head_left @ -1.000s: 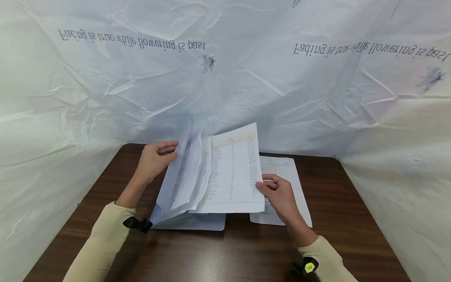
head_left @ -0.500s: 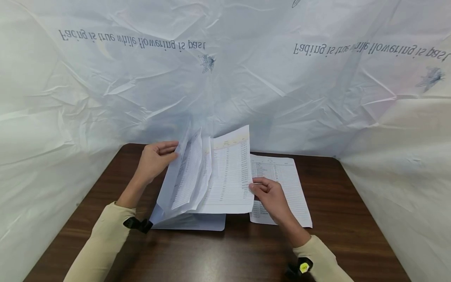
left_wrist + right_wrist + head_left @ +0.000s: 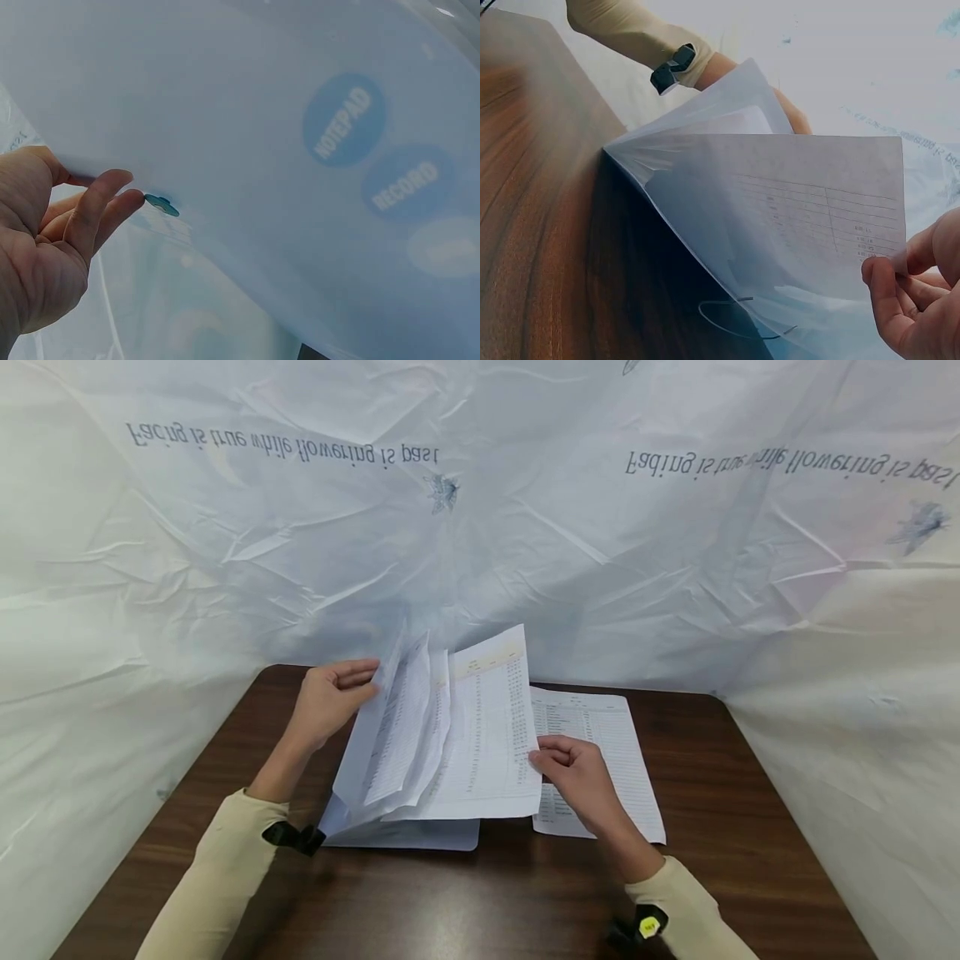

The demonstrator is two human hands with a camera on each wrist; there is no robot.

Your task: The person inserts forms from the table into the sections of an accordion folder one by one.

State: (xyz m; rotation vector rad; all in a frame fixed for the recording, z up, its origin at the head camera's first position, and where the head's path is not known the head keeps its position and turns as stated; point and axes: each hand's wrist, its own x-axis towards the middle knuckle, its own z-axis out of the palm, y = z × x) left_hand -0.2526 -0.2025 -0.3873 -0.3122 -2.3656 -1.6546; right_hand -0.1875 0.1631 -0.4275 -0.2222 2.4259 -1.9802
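1. Translucent bluish plastic forms a document folder (image 3: 397, 831) that lies on the dark wood bench (image 3: 465, 902) between the two hands, its front cover (image 3: 360, 752) lifted and propped open.

2. Left hand (image 3: 326, 702) holds that raised cover by its upper edge, fingers curled over the rim. The left wrist view shows the fingers (image 3: 101, 206) pressed against the frosted plastic, near a small teal clasp (image 3: 161, 204) and the printed words "NOTEPAD" and "RECORD".

3. Right hand (image 3: 573, 772) pinches the right edge of one printed sheet (image 3: 487, 735), a table of rows and figures. The right wrist view shows the thumb and fingertips (image 3: 881, 281) closed on the paper's corner.

4. Compared with a second ago, the sheet has swung inward. Its right edge has moved left toward the folder's mouth, and the right hand has travelled left with it. The left hand has kept its place.

5. That shift has uncovered more of a second printed sheet (image 3: 600, 752), lying flat on the bench just under and beyond the right hand.

6. Judging from this, the held sheet is being fed into the open folder. Its lower edge already sits against the loose pages (image 3: 408, 727) standing inside the cover, just right of the left hand.

7. Crinkled white plastic sheeting (image 3: 675, 568) with printed lettering surrounds the bench on three sides.
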